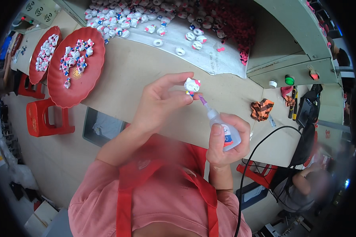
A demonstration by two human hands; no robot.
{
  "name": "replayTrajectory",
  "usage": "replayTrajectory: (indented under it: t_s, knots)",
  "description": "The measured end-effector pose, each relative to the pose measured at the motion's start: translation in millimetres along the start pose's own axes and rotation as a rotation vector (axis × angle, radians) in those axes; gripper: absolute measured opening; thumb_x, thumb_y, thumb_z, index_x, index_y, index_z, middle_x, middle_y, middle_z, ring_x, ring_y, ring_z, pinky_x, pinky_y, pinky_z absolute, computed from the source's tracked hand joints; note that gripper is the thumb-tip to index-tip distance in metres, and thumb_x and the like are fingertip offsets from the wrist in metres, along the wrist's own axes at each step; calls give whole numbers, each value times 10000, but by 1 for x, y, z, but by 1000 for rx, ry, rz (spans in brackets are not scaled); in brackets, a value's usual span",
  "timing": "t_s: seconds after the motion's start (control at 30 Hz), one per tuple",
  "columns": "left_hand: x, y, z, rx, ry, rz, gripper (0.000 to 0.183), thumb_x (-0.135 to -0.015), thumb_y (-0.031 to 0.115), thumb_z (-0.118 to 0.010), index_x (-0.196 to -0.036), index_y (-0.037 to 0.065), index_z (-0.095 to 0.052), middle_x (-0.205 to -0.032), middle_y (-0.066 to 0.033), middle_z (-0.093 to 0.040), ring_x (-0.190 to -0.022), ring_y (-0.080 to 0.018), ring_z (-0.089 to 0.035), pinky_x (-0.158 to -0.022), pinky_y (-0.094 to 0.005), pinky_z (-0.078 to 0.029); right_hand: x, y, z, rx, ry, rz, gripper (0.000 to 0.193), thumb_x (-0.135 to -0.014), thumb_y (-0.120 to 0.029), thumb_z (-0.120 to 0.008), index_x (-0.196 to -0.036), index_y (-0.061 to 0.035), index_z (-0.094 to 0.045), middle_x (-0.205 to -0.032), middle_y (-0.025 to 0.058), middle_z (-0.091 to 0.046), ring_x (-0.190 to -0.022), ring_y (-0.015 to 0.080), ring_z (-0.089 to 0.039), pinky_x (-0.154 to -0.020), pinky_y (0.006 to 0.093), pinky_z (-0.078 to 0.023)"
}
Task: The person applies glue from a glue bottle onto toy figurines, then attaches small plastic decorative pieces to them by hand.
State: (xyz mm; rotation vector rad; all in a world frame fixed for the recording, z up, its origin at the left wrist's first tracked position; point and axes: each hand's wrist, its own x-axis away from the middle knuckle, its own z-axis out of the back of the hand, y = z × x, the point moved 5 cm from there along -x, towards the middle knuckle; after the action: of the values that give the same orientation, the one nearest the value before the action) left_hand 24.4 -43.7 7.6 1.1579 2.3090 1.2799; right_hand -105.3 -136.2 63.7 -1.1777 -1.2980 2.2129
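Between the thumb and fingers of my left hand (162,94) is a small white cat figurine (192,85) with a pink bow and a blue and yellow body. My right hand (230,142) is wrapped round a translucent squeeze bottle (228,132), tilted up to the left. Its narrow purple nozzle tip (202,100) is close to the figurine's lower body; whether they touch I cannot tell. Both hands are above the front part of the pale worktable (146,59).
White figurine heads (134,15) and small pink parts (241,29) lie heaped on a white sheet (170,45) at the back. A red scalloped plate (77,93) of figurines overhangs the left edge, above a red stool (39,118). Crumpled patterned cloth (262,110) and a black cable (261,144) are at right.
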Motion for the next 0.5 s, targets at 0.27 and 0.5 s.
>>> replayTrajectory:
  t_s: [0.27,0.5]
  knots:
    - [4,2,-1,-35,21,5,420,-773,-75,-595,-1175,-32,-481,-1021,-138,-603,-929,-246,-620,-849,-328,-481,0,2,0,24,-17,-35,183,-779,-85,-606,-914,24,-548,-744,57,-574,-567,60,-497,-506,176,-374]
    - [2,1,-3,-92,19,21,405,-772,-84,-592,-1161,-34,-490,-1026,-144,-604,-938,-258,-620,-833,-327,-487,-6,-2,-4,56,-26,42,173,-775,-101,-614,-885,19,-556,-758,69,-588,-584,75,-516,-521,185,-395]
